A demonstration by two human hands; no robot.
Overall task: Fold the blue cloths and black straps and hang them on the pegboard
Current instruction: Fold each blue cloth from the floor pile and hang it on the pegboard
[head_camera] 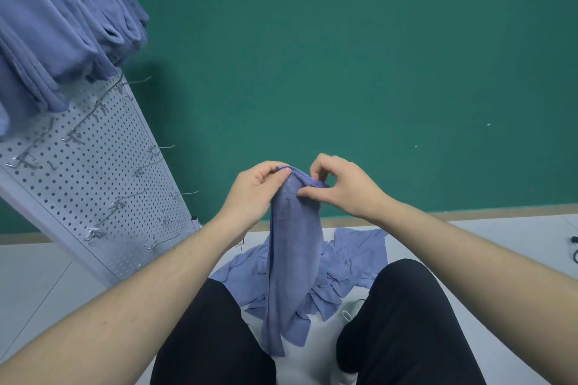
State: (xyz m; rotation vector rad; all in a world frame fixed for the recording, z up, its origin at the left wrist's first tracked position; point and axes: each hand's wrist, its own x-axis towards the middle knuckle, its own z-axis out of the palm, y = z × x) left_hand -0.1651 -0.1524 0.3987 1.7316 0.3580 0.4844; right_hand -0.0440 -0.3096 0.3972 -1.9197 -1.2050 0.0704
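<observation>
Head view, one moment. One blue cloth [294, 247] is held up in front of the body, hanging down between the knees; the left hand [255, 194] has its grip closed on the top edge at the left, fingers curled round the fabric, and the right hand [342, 186] pinches the same top edge at the right between thumb and forefinger. Below, a loose heap of blue cloths [353, 259] lies on the floor (individual pieces overlap, count not readable). On the pegboard [103, 178], upper left, folded blue cloths [62, 28] hang in at least two bunches, above rows of bare metal hooks [162, 147]. Two legs in black trousers [203, 337] frame the heap. Floor [34, 278]: pale grey tile. Wall [359, 56]: plain green, with a tan skirting strip at its foot.
</observation>
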